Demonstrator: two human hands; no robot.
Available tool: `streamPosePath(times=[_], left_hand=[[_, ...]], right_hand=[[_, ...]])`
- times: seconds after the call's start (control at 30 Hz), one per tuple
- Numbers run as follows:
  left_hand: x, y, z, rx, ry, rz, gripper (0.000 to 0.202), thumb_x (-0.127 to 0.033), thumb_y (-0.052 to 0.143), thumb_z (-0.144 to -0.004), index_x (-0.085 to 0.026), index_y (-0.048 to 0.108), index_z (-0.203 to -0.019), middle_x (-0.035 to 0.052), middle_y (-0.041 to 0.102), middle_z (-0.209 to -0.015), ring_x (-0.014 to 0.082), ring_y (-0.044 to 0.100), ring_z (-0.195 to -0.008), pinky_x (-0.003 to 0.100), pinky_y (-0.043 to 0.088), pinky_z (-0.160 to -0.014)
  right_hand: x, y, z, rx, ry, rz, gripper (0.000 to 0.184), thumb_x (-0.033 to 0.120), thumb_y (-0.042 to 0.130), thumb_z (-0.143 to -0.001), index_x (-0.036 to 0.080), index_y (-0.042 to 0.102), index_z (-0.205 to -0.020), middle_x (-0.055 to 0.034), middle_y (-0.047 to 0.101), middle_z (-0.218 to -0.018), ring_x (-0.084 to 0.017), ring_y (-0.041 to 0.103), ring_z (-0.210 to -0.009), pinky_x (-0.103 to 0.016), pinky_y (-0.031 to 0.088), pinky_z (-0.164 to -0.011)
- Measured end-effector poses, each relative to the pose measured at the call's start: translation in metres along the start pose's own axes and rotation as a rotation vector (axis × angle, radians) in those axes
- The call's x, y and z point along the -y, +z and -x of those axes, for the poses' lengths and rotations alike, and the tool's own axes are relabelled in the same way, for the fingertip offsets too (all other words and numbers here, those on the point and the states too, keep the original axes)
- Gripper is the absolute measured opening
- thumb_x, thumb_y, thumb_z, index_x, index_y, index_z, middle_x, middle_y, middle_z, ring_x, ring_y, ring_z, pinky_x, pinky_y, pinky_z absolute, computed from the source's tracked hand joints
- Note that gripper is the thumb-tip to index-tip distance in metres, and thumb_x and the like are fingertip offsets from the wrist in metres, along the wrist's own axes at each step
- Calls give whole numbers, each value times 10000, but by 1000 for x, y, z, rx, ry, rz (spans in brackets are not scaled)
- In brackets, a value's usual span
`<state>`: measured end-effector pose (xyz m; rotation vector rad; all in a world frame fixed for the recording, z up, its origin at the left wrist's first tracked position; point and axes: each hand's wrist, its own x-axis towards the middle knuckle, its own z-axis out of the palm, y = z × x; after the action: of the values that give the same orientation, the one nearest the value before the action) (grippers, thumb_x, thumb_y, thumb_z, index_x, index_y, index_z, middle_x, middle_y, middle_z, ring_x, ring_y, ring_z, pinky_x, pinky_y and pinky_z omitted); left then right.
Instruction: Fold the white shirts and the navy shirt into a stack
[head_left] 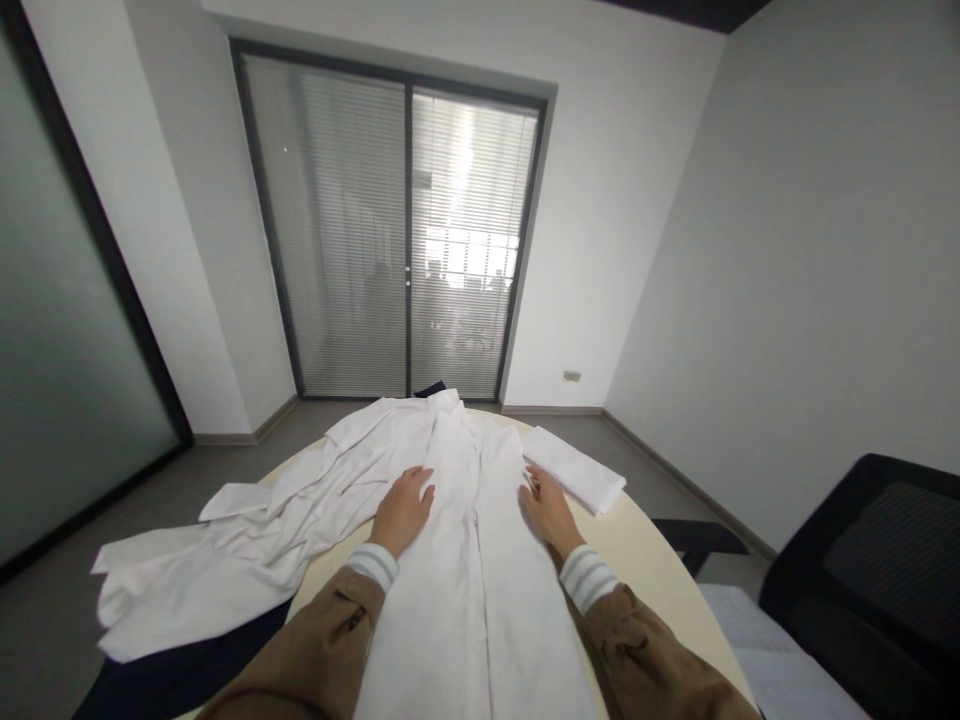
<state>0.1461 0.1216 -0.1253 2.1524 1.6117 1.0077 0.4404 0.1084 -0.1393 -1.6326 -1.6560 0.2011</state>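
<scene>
A long white coat [465, 560] lies spread lengthwise along a cream round table [645, 545], its front facing up. My left hand [403, 508] rests flat on the coat's left half, fingers together and pointing away. My right hand [549, 508] lies flat at the coat's right edge. Neither hand grips anything. The coat's left side and sleeve [225, 560] are bunched and hang off the table's left edge. A folded white cloth [574, 468] sits just beyond my right hand.
A black office chair [870, 570] stands at the right, with a dark armrest [697, 538] near the table edge. Papers [765, 640] lie at the lower right. Dark fabric [172, 670] shows under the coat at the lower left. Glass doors with blinds [397, 230] are ahead.
</scene>
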Motion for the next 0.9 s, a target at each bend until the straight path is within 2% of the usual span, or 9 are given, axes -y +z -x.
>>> streamPosePath(times=[0.17, 0.37, 0.43, 0.5, 0.57, 0.63, 0.7, 0.83, 0.9], left_hand=[[9, 6, -21, 4, -45, 158, 359, -201, 514, -893, -129, 655, -1215, 128, 577, -1361, 250, 536, -1252, 396, 374, -1121], [11, 3, -40, 47, -163, 391, 395, -185, 558, -834, -99, 667, -1204, 124, 620, -1331, 249, 559, -1252, 391, 388, -1120], [10, 1, -44, 72, -212, 468, 387, -204, 583, -824, -97, 681, -1183, 127, 669, -1253, 261, 617, -1165, 403, 483, -1032], [9, 1, -47, 95, -273, 545, 389, -218, 598, -822, -97, 680, -1183, 133, 688, -1205, 265, 666, -1046, 385, 593, -839], [6, 3, -48, 104, -325, 626, 386, -199, 601, -824, -97, 670, -1190, 144, 670, -1223, 255, 675, -981, 328, 621, -660], [2, 4, -48, 99, -348, 710, 365, -159, 604, -823, -103, 671, -1177, 146, 635, -1276, 242, 660, -993, 289, 617, -612], [-3, 2, -47, 85, -348, 792, 342, -132, 616, -821, -120, 679, -1157, 137, 610, -1310, 226, 643, -1022, 283, 622, -662], [-16, -7, -44, 56, -308, 925, 310, -128, 637, -826, -154, 691, -1131, 103, 607, -1306, 170, 635, -1012, 285, 587, -846], [-23, -13, -41, 26, -291, 1030, 280, -158, 678, -806, -153, 704, -1084, 93, 625, -1251, 156, 635, -990, 278, 563, -887]], right_hand=[[-12, 11, -22, 22, 34, -44, 463, 314, 499, -817, 140, 597, -1235, -66, 664, -820, -241, 614, -745, -455, 504, -825], [-19, 21, -46, 17, 104, -160, 459, 252, 515, -742, 147, 661, -1164, -73, 695, -876, -225, 617, -766, -414, 500, -830], [-22, 23, -53, 25, 134, -185, 472, 232, 521, -724, 134, 671, -1161, -84, 710, -912, -219, 628, -782, -402, 496, -838], [-23, 25, -58, 45, 165, -217, 473, 227, 538, -709, 119, 689, -1143, -85, 720, -915, -209, 636, -775, -377, 497, -822], [-22, 25, -62, 71, 189, -252, 486, 230, 565, -694, 113, 698, -1146, -75, 728, -893, -195, 638, -748, -348, 499, -794], [-17, 23, -64, 93, 202, -277, 511, 243, 586, -690, 124, 695, -1175, -62, 735, -871, -186, 633, -722, -335, 497, -777], [-8, 18, -64, 95, 196, -313, 509, 262, 598, -699, 147, 699, -1184, -59, 743, -904, -192, 638, -762, -340, 489, -810], [17, -2, -64, 52, 123, -464, 408, 319, 651, -718, 193, 736, -1097, -73, 732, -1089, -232, 627, -998, -379, 431, -966], [30, -15, -63, 38, 93, -530, 361, 358, 695, -711, 193, 740, -1028, -78, 728, -1089, -240, 619, -1009, -389, 432, -965]])
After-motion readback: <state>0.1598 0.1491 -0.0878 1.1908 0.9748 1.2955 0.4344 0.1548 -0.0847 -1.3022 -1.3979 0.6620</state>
